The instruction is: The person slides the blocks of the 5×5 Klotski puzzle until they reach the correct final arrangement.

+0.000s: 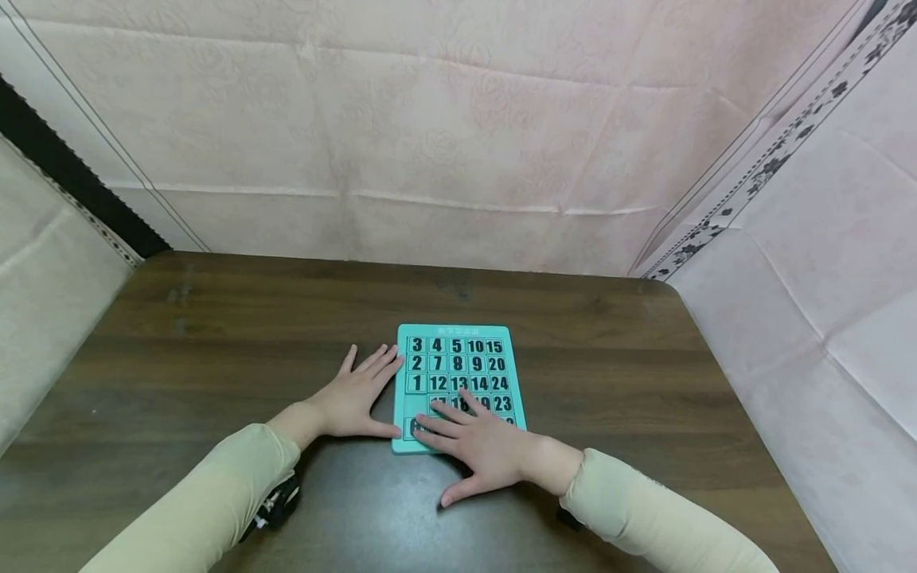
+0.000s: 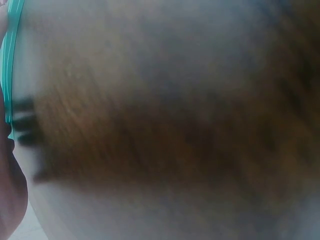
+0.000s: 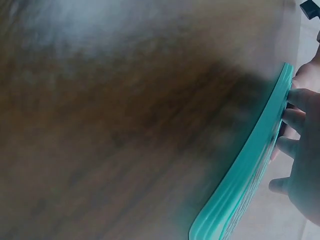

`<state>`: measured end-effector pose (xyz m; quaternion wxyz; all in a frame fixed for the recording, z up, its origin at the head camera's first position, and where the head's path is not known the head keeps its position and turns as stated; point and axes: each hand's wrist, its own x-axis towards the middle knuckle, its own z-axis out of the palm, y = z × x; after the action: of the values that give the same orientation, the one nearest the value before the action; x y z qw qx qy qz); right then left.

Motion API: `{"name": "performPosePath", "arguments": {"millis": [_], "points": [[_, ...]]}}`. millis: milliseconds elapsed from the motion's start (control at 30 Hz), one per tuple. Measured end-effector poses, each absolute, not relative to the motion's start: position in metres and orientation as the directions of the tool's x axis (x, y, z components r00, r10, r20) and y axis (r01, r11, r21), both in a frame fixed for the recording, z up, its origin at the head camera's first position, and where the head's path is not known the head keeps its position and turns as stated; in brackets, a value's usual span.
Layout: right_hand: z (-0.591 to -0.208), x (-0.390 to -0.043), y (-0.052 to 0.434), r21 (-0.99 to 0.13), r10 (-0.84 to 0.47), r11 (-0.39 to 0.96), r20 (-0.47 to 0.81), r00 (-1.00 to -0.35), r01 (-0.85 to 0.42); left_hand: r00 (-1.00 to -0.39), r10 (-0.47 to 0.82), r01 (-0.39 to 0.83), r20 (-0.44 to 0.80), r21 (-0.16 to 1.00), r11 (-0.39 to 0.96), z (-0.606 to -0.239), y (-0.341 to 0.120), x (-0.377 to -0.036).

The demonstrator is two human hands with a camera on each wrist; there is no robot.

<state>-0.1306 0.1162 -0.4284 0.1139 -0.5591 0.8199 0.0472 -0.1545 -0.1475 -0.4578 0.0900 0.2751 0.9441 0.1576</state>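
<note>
While a teal sliding number puzzle [image 1: 458, 374] lies flat on a dark wood-grain counter [image 1: 616, 374], a person in pale beige sleeves works at it with both hands. The right hand [image 1: 483, 442] rests palm down over the board's near edge, its fingers [image 1: 447, 414] spread and straight, reaching across the lower rows of black-numbered tiles; the thumb sits on the counter just short of the board. The left hand [image 1: 354, 398] lies flat on the counter just beside the puzzle's left edge, fingers straight and close together, their tips touching or all but touching the teal frame near its upper left corner, the thumb stretched along the frame's lower left side. Neither hand grips anything; both are laid out wide and relaxed.

The puzzle sits near the middle of the counter, slightly toward the person, its top rows showing 3, 4, 5, 10, 15 and 2, 7, 8, 9, 20. The right wrist view catches the teal frame [image 3: 250, 165] edge-on against the blurred wood, with fingers [image 3: 300, 120] lying over its top. The left wrist view is heavily blurred, showing mostly brown counter [image 2: 165, 125] and a thin strip of teal [image 2: 12, 45] at the left margin. Pale pink cloth [image 1: 444, 119] with a faint floral pattern hangs behind and to either side of the counter.
</note>
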Motion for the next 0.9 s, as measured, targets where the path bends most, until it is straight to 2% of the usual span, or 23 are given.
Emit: {"name": "performPosePath", "arguments": {"millis": [700, 900], "points": [[-0.427, -0.152, 0.109, -0.07, -0.859, 0.47, -0.263, -0.439, -0.88, -0.83, 0.548, 0.488, -0.103, 0.34, 0.803, -0.458, -0.147, -0.157], [-0.428, -0.153, 0.111, -0.071, -0.853, 0.481, -0.269, -0.448, -0.874, -0.829, 0.549, 0.488, -0.108, 0.342, 0.803, -0.459, -0.147, -0.156]]}}
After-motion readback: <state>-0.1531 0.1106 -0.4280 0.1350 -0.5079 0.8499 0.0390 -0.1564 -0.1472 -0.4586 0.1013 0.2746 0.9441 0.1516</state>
